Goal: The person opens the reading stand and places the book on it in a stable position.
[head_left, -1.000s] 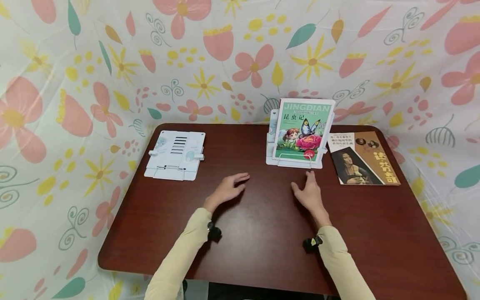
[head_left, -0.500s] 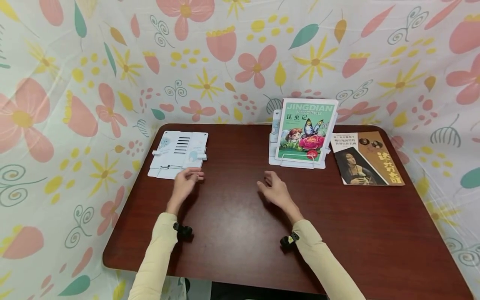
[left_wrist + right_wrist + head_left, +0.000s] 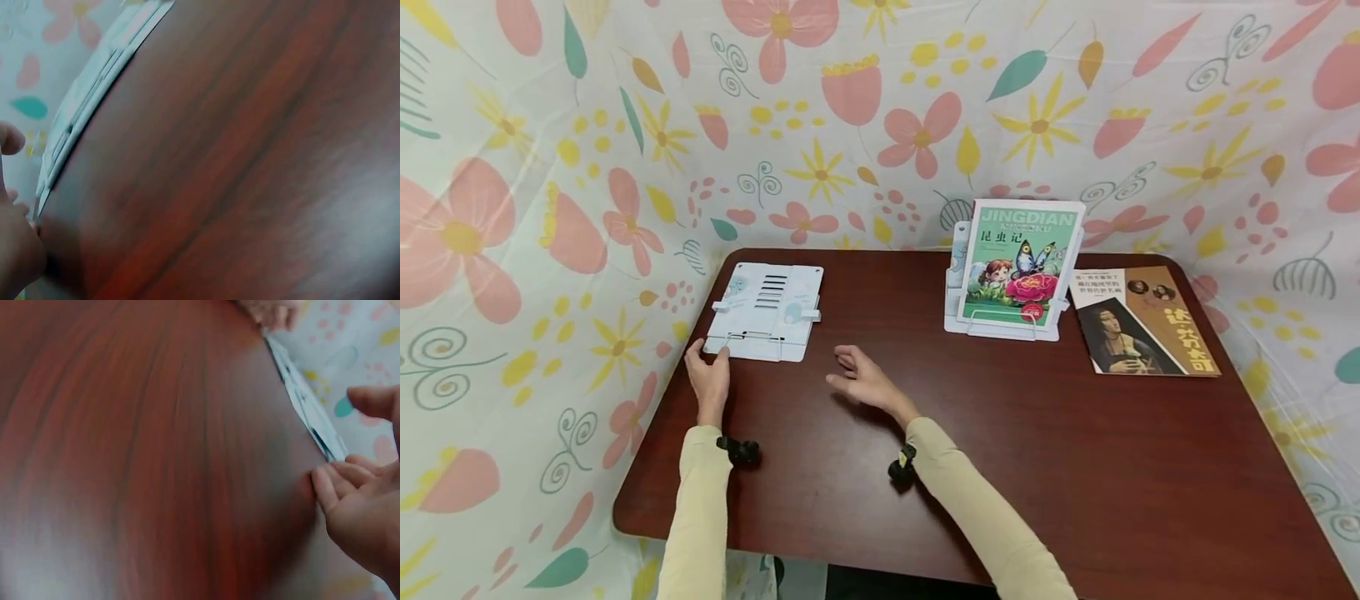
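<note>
A white folded book stand (image 3: 769,304) lies flat at the back left of the brown table, with slots down its middle and a small clip on each side. My left hand (image 3: 707,379) is at its front left corner, fingers and thumb spread apart; whether they touch the stand I cannot tell. To the right of the stand is my right hand (image 3: 868,383), held over the table with relaxed fingers and nothing in it. Part of the left hand (image 3: 19,250) shows at the edge of the left wrist view. In the right wrist view the stand (image 3: 306,403) appears beyond the right hand (image 3: 369,503).
A second white stand (image 3: 953,287) at the back holds a green children's book (image 3: 1022,258) upright. Beside it, a brown and white book (image 3: 1142,321) lies flat near the table's right edge. A flower-patterned cloth (image 3: 850,167) hangs behind the table (image 3: 1037,467).
Both hands have moved left across the table, away from the green book and towards the folded stand. My left hand has reached the stand's front left corner. The books and stands stay put.
</note>
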Motion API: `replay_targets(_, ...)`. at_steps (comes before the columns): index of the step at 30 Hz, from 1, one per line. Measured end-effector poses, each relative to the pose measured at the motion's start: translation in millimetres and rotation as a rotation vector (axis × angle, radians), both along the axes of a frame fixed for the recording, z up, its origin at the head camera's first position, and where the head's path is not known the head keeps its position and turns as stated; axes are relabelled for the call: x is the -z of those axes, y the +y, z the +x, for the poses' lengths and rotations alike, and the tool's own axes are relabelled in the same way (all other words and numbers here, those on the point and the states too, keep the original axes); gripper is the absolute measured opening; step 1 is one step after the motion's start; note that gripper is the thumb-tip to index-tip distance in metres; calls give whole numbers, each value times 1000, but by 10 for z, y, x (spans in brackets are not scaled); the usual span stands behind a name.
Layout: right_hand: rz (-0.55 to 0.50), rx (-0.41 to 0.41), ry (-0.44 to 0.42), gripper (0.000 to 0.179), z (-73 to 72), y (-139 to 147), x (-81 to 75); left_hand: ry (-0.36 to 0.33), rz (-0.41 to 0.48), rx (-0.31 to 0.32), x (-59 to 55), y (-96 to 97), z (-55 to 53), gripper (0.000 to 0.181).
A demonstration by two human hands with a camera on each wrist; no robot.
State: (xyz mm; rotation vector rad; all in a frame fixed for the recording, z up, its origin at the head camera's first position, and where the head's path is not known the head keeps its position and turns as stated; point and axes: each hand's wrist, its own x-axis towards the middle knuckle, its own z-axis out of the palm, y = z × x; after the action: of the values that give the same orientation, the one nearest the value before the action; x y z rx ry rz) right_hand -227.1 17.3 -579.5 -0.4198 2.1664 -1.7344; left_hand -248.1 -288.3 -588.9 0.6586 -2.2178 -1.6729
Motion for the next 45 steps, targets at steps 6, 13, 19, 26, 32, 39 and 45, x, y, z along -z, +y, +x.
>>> replay_targets(6,-173,5,-77,72,-93,-196,8,-62,100,143,-105,-136,-143,71)
replay_targets(13,-205,10,-139,77,-212,-239,-6,-115,137,216,-223,-206,-263,67)
replay_targets(19,-187,0,-145,78,-262,-296,-28,-131,132,218,-222,-208,-300,66)
replay_targets(26,-176,19,-169,77,-314,-336,-11,-160,143,240,-157,-157,-308,65)
replay_targets(32,-125,8,-171,75,-336,-454,-32,-166,140,236,-150,-196,-270,66)
replay_targets(39,-71,-11,-163,76,-323,-626,-32,-174,94,224,-149,-292,-199,66)
replay_targets(45,-88,-10,-177,75,-311,-647,1,-201,20,242,-115,-335,-130,65)
